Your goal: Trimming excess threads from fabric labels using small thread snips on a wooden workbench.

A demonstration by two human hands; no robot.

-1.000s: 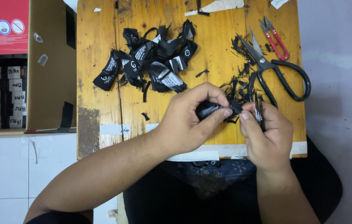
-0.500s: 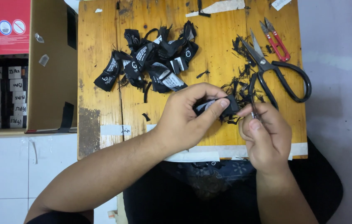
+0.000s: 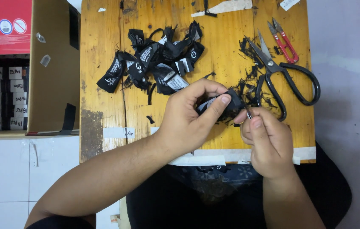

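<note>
The left hand (image 3: 188, 118) lies over the near middle of the wooden board (image 3: 99, 51), its fingers curled round a small black fabric label (image 3: 224, 106) with a strip of white print, thumb on the near side and fingertips on top, so the label is pinched firmly and lifted just off the wood. The right hand (image 3: 269, 142) sits at about four o'clock from that label, closed into a loose fist, thumb and forefinger pressed together on a thin dark tool (image 3: 248, 113) (too small to say what kind) whose tip points up toward the label's right edge; whether the tip touches the fabric cannot be told. At about eleven o'clock from the left hand a heap of similar black labels (image 3: 154, 68) spreads across the board. At about two o'clock from the held label lie large black scissors (image 3: 288, 80), blades pointing to the far edge, with small red thread snips (image 3: 284, 40) just beyond them and black trimmings (image 3: 252, 76) scattered between the scissors and the label. An open cardboard box (image 3: 53, 72) stands at nine o'clock beside the board, with rows of small black packets (image 3: 4, 97) in it. Strips of white tape (image 3: 197, 159) run along the board's near edge.
</note>
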